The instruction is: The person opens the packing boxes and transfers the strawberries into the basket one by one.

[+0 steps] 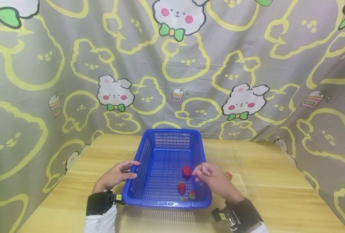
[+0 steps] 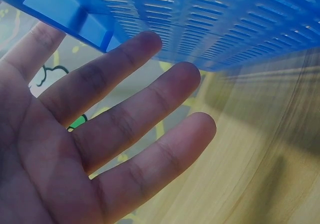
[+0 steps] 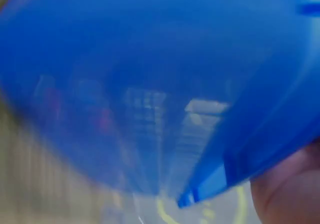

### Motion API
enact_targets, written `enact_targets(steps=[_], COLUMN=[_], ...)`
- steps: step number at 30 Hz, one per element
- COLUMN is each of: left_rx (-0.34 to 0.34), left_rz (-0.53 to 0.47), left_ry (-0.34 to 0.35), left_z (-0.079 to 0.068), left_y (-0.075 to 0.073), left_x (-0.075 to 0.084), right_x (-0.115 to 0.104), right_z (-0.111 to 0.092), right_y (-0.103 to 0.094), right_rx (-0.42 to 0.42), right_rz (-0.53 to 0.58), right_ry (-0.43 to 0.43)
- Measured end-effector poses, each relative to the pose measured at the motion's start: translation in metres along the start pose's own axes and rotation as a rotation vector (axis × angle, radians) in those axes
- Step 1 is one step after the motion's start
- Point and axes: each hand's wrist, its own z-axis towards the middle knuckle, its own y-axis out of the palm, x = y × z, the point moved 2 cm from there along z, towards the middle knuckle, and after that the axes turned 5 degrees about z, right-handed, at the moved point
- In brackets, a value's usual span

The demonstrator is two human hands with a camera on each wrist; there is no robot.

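Observation:
A blue plastic basket (image 1: 167, 203) with slotted walls stands on the table. Inside, toward its right side, lie red strawberries: one strawberry (image 1: 181, 187) and another strawberry (image 1: 192, 195) near the front wall. A rounder red fruit (image 1: 186, 171) shows right beside the fingertips of my right hand (image 1: 210, 176), which reaches over the right rim with bent fingers and nothing seen between them. My left hand (image 1: 118, 174) touches the left rim; in the left wrist view its fingers (image 2: 145, 108) are straight and spread under the basket wall (image 2: 200, 28).
Right of the basket is a clear plastic container (image 1: 225, 155), with a strawberry (image 1: 228, 175) partly hidden behind the right hand. The wooden table (image 1: 283, 181) ends at a patterned grey curtain (image 1: 149, 64) behind and at both sides. The right wrist view is blurred.

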Motion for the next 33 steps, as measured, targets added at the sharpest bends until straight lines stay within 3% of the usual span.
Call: enact_targets(steps=[4, 8, 11, 14, 16, 19, 20, 21, 23, 28, 31, 33], left_rx=[0.001, -0.002, -0.001, 0.005, 0.008, 0.01, 0.01, 0.011, 0.012, 0.014, 0.015, 0.016], left_rz=[0.003, 0.001, -0.002, -0.003, -0.004, -0.003, -0.002, -0.002, -0.002, -0.001, -0.001, -0.002], left_ry=[-0.005, -0.006, -0.008, -0.009, -0.012, -0.014, -0.013, -0.013, -0.013, -0.018, -0.02, -0.023], left_z=[0.0, 0.0, 0.0, 0.0, 0.0, 0.0, 0.0, 0.0, 0.0, 0.0, -0.001, -0.001], left_y=[0.0, 0.001, 0.001, 0.0, 0.0, 0.0, 0.0, 0.0, 0.0, -0.001, -0.001, 0.0], left_x=[0.0, 0.001, 0.001, 0.0, 0.0, 0.0, 0.0, 0.0, 0.0, 0.0, 0.0, 0.0], right_x=[0.001, 0.002, 0.004, 0.004, 0.002, -0.008, -0.012, -0.016, -0.022, -0.018, -0.01, -0.005], right_z=[-0.003, -0.005, -0.006, -0.008, -0.008, -0.008, -0.008, -0.008, -0.006, -0.003, -0.006, -0.01], right_y=[-0.009, -0.017, -0.025, -0.033, -0.039, -0.046, -0.048, -0.05, -0.054, -0.066, -0.074, -0.077], right_rx=[-0.142, -0.341, -0.511, -0.639, -0.713, -0.82, -0.849, -0.869, -0.902, -0.796, -0.561, -0.292], right_rz=[0.34, 0.64, 0.78, 0.796, 0.714, 0.546, 0.497, 0.479, 0.574, 0.987, 1.278, 1.535], right_ry=[0.048, -0.044, -0.073, -0.073, -0.127, -0.309, -0.407, -0.495, -0.609, -0.682, -0.611, -0.48])
